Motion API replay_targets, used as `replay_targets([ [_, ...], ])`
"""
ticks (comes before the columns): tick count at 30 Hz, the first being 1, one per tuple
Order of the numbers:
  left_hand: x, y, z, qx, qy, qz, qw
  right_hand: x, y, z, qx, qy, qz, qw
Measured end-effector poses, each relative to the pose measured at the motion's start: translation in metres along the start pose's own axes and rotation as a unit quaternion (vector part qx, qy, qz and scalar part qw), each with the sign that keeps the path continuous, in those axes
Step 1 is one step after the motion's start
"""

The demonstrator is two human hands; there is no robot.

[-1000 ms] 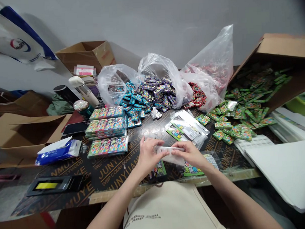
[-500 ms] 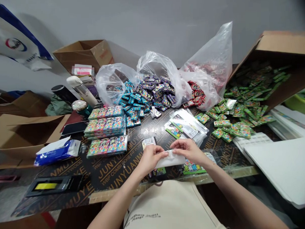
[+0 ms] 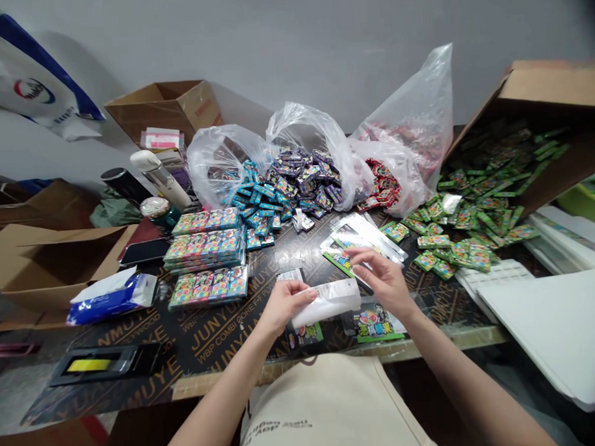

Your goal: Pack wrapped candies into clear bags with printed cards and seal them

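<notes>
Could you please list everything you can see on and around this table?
clear packet: one, whitish, held at centre front
filled packs: three stacks, multicoloured, left of centre
blue packets: many, blue, back centre-left
purple packets: many, purple, back centre
red packets: many, red, back centre-right
green packets: many, green, spilling from tipped carton at right
empty sleeves: pile, clear, centre
tissue pack: one, blue, left
open cartons: two, brown, left and back left
flasks: two, black and white, back left
left hand: one, bare, gripping the packet
right hand: one, bare, by the packet's upper end
</notes>
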State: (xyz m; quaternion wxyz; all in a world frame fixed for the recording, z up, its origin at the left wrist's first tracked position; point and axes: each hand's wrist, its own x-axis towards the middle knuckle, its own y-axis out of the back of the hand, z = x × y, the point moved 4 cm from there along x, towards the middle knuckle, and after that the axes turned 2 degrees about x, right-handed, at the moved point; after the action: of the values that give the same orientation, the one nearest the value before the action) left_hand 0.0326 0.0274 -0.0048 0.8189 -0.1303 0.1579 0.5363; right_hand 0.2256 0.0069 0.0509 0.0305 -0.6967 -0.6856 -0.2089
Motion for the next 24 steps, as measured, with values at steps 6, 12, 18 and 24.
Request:
replay_targets([
  [6,0.001,-0.002,0.008,0.039,-0.032,0.022,0.999,0.0,-0.018,0.005,-0.212,0.061,-0.096,0.97],
  [12,0.0,-0.006,0.014,0.071,-0.046,0.016,0.996,-0.005,-0.021,0.002,-0.215,0.132,-0.098,0.963],
  [18,0.002,-0.003,0.009,0.064,-0.035,0.014,0.997,-0.001,-0.006,0.005,-0.112,0.049,-0.047,0.991],
  [24,0.001,0.003,0.009,0.06,-0.03,0.02,0.998,-0.005,-0.013,0.019,-0.181,0.081,-0.102,0.975],
])
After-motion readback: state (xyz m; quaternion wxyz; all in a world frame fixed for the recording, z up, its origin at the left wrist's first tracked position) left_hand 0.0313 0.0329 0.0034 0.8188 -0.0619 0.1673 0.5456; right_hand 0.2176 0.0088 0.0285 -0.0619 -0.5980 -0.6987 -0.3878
